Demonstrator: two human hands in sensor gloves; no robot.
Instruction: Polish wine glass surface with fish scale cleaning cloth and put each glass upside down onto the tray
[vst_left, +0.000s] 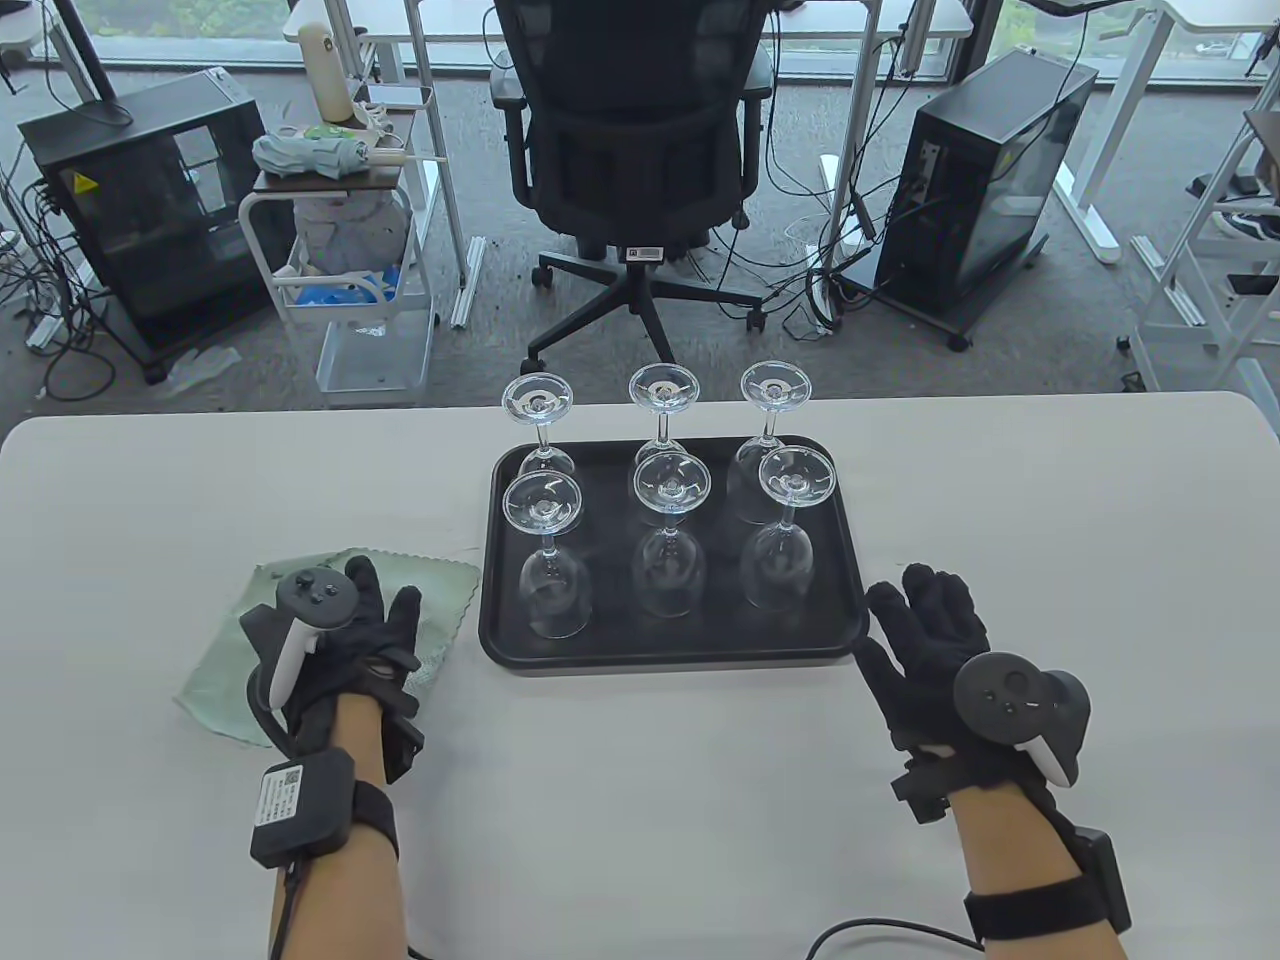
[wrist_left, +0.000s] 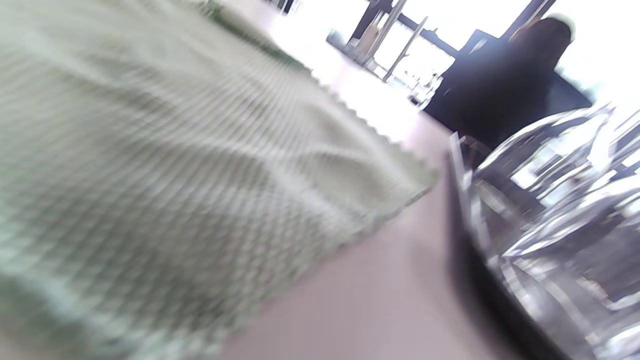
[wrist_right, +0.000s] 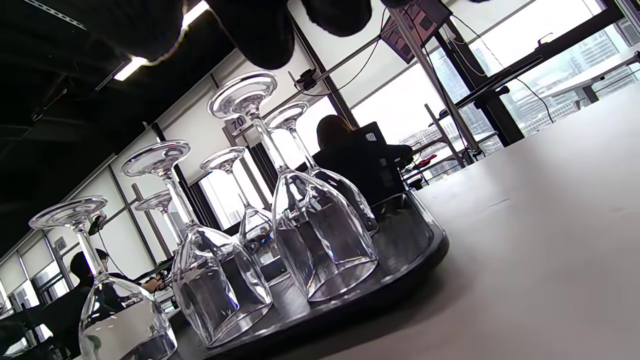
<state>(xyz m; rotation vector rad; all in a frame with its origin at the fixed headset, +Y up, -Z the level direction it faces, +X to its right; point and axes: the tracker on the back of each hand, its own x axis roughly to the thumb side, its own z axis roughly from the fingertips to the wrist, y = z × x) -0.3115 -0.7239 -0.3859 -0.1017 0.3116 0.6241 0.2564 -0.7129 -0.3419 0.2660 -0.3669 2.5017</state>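
Several wine glasses stand upside down in two rows on the black tray at the table's middle. The pale green fish scale cloth lies flat on the table left of the tray; up close in the left wrist view the cloth is blurred. My left hand rests on the cloth with straight fingers. My right hand lies open on the table just right of the tray's near right corner and holds nothing. The right wrist view shows the inverted glasses on the tray from low down.
The white table spreads wide around the tray. Beyond its far edge stand an office chair, a white trolley and two computer cases on the floor.
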